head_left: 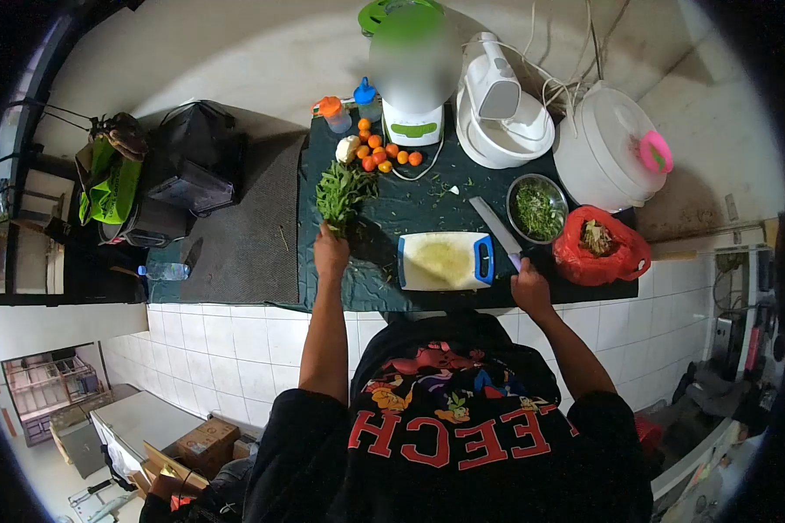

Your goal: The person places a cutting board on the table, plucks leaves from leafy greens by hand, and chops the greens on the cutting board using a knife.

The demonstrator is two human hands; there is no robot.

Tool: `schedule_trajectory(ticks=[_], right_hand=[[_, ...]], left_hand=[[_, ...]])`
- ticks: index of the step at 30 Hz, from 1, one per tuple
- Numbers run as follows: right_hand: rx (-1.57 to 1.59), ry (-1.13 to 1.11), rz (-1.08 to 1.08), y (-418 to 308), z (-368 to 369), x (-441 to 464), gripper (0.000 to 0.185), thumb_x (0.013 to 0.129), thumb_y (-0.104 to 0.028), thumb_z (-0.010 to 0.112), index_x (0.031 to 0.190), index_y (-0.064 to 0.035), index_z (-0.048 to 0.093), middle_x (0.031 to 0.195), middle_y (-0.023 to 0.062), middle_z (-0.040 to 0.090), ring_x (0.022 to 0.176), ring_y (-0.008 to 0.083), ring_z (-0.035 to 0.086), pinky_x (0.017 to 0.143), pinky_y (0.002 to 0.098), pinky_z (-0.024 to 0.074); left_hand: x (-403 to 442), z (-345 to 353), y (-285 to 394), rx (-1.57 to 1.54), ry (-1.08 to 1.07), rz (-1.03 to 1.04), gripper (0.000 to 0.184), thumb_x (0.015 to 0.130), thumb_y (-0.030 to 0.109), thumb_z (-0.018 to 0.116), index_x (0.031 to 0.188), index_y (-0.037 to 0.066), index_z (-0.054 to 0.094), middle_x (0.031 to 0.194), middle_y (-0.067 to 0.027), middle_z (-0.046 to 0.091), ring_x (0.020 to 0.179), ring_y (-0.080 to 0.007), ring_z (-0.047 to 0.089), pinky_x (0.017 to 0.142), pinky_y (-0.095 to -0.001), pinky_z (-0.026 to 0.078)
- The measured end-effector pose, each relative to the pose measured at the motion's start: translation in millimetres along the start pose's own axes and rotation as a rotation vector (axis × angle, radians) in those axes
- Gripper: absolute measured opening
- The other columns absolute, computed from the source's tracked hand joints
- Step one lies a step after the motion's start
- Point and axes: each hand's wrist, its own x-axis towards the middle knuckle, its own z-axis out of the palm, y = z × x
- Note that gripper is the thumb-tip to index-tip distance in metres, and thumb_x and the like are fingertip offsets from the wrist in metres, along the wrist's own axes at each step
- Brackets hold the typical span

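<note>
My left hand [331, 253] is closed around the stem end of a bunch of leafy greens [344, 193], left of the cutting board. In my right hand [529, 286] is a kitchen knife [495, 225], gripped by its purple handle, the blade pointing up and to the left. Between my hands lies a white cutting board [432, 261] with a blue handle end, its surface stained yellow-green. Beyond the knife, a metal bowl [565, 225] holds chopped greens [536, 212]. A red plastic bag [576, 264] with pale scraps inside sits right of my right hand.
Several small tomatoes [379, 159] and a white vegetable [347, 149] lie behind the greens. A blender [412, 122], partly blurred, and a white mixer [500, 96] stand at the back. A white tub [606, 131] is at right, a plastic bottle [166, 272] at far left.
</note>
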Motion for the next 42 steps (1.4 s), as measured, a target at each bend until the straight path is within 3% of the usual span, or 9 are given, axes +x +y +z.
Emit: schedule_trajectory(ticks=[5, 8, 10, 12, 16, 25, 34, 36, 42], right_hand=[[-0.137, 0.092, -0.026, 18, 36, -3, 0.034, 0.086, -0.013, 0.063, 0.115, 0.0017, 0.053, 0.094, 0.0162, 0.063, 0.085, 0.0364, 0.069, 0.072, 0.0442, 0.0584], [-0.335, 0.041, 0.007, 4, 33, 3, 0.03, 0.085, -0.013, 0.062, 0.113, -0.0003, 0.058, 0.097, 0.0139, 0.062, 0.091, 0.0326, 0.067, 0.073, 0.0393, 0.0572], [-0.456, -0.008, 0.003, -3, 31, 10, 0.026, 0.085, -0.014, 0.063, 0.108, -0.0023, 0.061, 0.098, 0.0126, 0.061, 0.094, 0.0293, 0.067, 0.071, 0.0359, 0.0571], [-0.487, -0.09, 0.106, -8, 39, 16, 0.024, 0.085, -0.019, 0.064, 0.105, -0.0046, 0.063, 0.098, 0.012, 0.06, 0.097, 0.0262, 0.066, 0.069, 0.0315, 0.056], [-0.545, 0.032, 0.06, -28, 29, 21, 0.021, 0.088, -0.013, 0.059, 0.105, 0.0, 0.061, 0.097, 0.0122, 0.064, 0.083, 0.0285, 0.068, 0.069, 0.0403, 0.0563], [0.391, -0.137, 0.304, -59, 23, 44, 0.05, 0.085, -0.031, 0.074, 0.114, 0.0069, 0.06, 0.096, 0.0285, 0.067, 0.092, 0.0439, 0.068, 0.083, 0.0506, 0.0543], [0.468, -0.192, -0.081, -51, -2, 53, 0.057, 0.092, -0.026, 0.067, 0.136, 0.0068, 0.051, 0.121, 0.0256, 0.061, 0.112, 0.042, 0.06, 0.093, 0.0468, 0.0489], [0.299, -0.044, -0.273, -49, 14, 26, 0.084, 0.091, -0.038, 0.07, 0.147, 0.0129, 0.034, 0.149, 0.0326, 0.039, 0.136, 0.0451, 0.043, 0.112, 0.0495, 0.0371], [0.028, -0.103, -0.274, -70, 40, -5, 0.104, 0.086, -0.055, 0.07, 0.149, 0.0164, 0.027, 0.16, 0.038, 0.014, 0.152, 0.0505, 0.012, 0.122, 0.0622, 0.0109]], left_hand=[[-9, 10, -15, 0.101, -0.005, -0.118, 0.055, 0.089, 0.017, 0.058, 0.139, -0.001, 0.047, 0.126, -0.0313, 0.056, 0.109, -0.0495, 0.06, 0.092, -0.0551, 0.052], [-41, 3, 18, 0.406, 0.439, 0.158, 0.046, 0.093, 0.018, 0.055, 0.134, -0.004, 0.052, 0.123, -0.0307, 0.058, 0.112, -0.0481, 0.058, 0.095, -0.054, 0.05], [-65, -24, 79, -0.048, -0.201, -0.046, 0.042, 0.096, 0.019, 0.054, 0.127, -0.009, 0.054, 0.121, -0.0328, 0.058, 0.115, -0.0487, 0.055, 0.1, -0.053, 0.047], [-87, 28, 68, 0.001, -0.21, 0.391, 0.043, 0.095, 0.022, 0.058, 0.12, -0.013, 0.055, 0.116, -0.0363, 0.059, 0.116, -0.0516, 0.053, 0.102, -0.0529, 0.045], [-99, 60, 97, -0.085, -0.285, 0.067, 0.05, 0.091, 0.027, 0.067, 0.124, -0.009, 0.055, 0.122, -0.0345, 0.059, 0.116, -0.0508, 0.055, 0.104, -0.0528, 0.044], [-82, 94, 86, -0.035, -0.285, -0.123, 0.064, 0.088, 0.045, 0.068, 0.116, -0.012, 0.058, 0.115, -0.0399, 0.061, 0.115, -0.057, 0.056, 0.1, -0.0542, 0.047], [-65, 23, 82, -0.965, -0.16, -0.218, 0.039, 0.106, 0.029, 0.055, 0.131, -0.001, 0.052, 0.107, -0.0102, 0.063, 0.09, -0.0143, 0.059, 0.075, -0.0309, 0.051], [-52, 13, 47, -0.99, -0.115, -0.106, 0.045, 0.105, 0.031, 0.058, 0.136, -0.001, 0.047, 0.106, -0.0098, 0.062, 0.089, -0.0139, 0.058, 0.074, -0.0308, 0.051], [-65, -85, 61, -1.33, 0.058, -0.266, 0.035, 0.107, 0.029, 0.056, 0.125, 0.0, 0.055, 0.107, -0.0063, 0.064, 0.093, -0.0137, 0.062, 0.08, -0.0285, 0.052]])
